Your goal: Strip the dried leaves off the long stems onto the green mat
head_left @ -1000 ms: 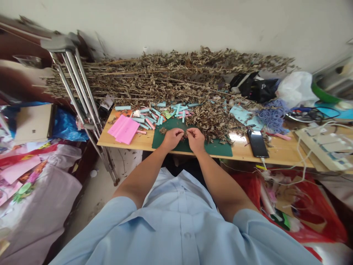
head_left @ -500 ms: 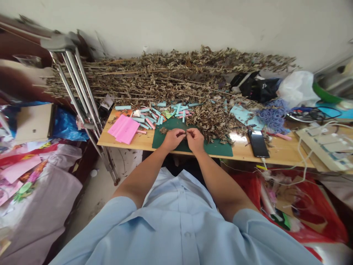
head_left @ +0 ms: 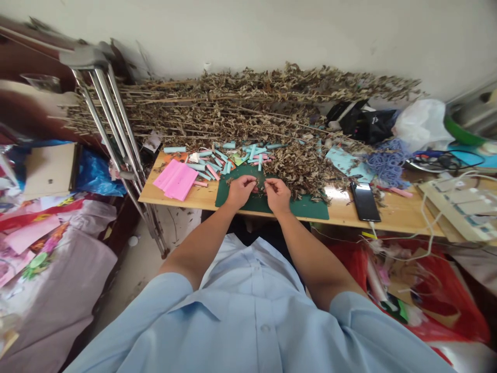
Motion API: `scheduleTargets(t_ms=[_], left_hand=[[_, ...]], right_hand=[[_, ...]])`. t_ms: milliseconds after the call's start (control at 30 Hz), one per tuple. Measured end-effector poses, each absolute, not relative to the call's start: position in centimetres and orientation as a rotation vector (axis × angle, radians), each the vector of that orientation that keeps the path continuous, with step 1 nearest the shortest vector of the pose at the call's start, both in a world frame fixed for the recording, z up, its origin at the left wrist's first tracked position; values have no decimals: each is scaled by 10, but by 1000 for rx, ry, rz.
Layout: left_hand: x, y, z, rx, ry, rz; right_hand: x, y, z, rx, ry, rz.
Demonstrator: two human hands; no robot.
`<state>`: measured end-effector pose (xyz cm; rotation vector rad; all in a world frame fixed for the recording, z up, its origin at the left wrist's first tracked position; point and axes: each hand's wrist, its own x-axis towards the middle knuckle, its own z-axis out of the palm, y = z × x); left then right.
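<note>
Over the green cutting mat [head_left: 306, 209], my left hand [head_left: 241, 191] is closed with its thumb and fingers pinched, and bits of dried leaf show at the fingertips. My right hand [head_left: 277, 195] faces it a short gap away, also pinched; what it holds is too small to make out. A heap of dried leaves [head_left: 303, 168] lies just beyond and right of my right hand. Beyond my left hand are several rolled blue paper tubes [head_left: 202, 167] and a few pink ones. A stack of pink paper sheets [head_left: 175, 179] rests at the table's left.
Long dried stalks [head_left: 217, 106] line the wall behind the table. A metal crutch [head_left: 116, 114] leans at the left. Right of the mat lie a black phone [head_left: 365, 201] on a cable, blue string [head_left: 388, 161] and a power strip [head_left: 462, 202]. A red bag [head_left: 462, 311] sits below.
My hands have moved slightly apart; their fingertips were together before and now a gap with leaf bits shows between them. The view has shifted slightly.
</note>
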<state>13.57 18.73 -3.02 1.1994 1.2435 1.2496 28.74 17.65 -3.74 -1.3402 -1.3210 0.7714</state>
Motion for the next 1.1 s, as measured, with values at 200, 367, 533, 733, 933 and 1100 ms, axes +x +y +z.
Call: scheduleTargets(t_ms=[200,367,533,733,933,1100], left_hand=[[135,187,-29,1165,1232,1302],[135,188,-27,1167,1251,1319],[135,189,-28,1147,1236,1343],[135,190,-32,1119,1213,1328],[135,190,-32,1112,1206,1316],[136,191,-32,1095,1195,1317]], right_hand=[[305,169,-24,-1491,-1724,513],[300,151,-12,-1593,-2138,314],[292,149,-12,-1589,-2256,270],[304,159,-20,-1492,-2245,332],[311,174,-20,-1434,-2165,419],[312,186,-9,-1430,-2343,458]])
